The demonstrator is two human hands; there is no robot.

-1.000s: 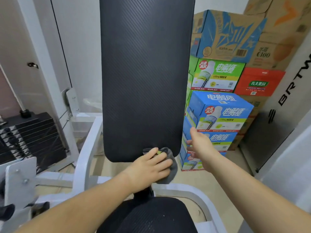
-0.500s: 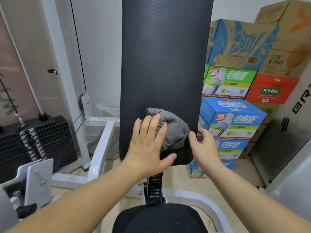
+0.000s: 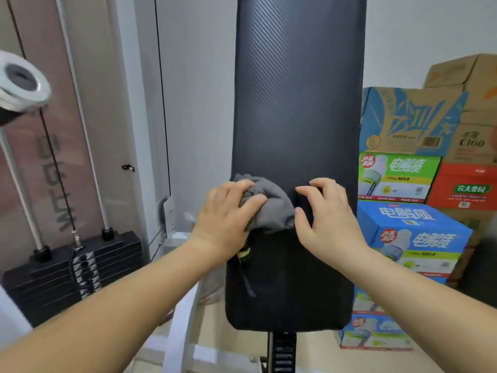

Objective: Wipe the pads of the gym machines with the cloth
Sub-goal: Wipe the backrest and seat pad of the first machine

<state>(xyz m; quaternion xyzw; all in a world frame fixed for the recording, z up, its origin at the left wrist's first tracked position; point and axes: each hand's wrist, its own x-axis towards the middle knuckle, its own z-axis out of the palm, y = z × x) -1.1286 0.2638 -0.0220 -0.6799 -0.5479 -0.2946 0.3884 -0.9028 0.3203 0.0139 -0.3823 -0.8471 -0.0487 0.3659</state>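
A tall black back pad (image 3: pixel 298 109) of a gym machine stands upright in the middle of the head view. A bunched grey cloth (image 3: pixel 271 208) lies against the pad's left edge, about a third of the way up. My left hand (image 3: pixel 226 219) presses the cloth onto the pad, fingers curled into its folds. My right hand (image 3: pixel 325 214) is just to the right of the cloth, in front of the pad. Its fingers are bent, with its thumb beside the cloth's right edge, and it holds nothing.
A black weight stack (image 3: pixel 70 270) with guide rods and a cable stands at the left. Stacked drink cartons (image 3: pixel 414 200) fill the right side behind the pad. The white machine frame (image 3: pixel 183 324) runs below the pad.
Both hands have moved up the pad with the cloth. The left hand's fingers have gone from flat to curled on the cloth, and the right hand has come off the pad's right edge toward the middle.
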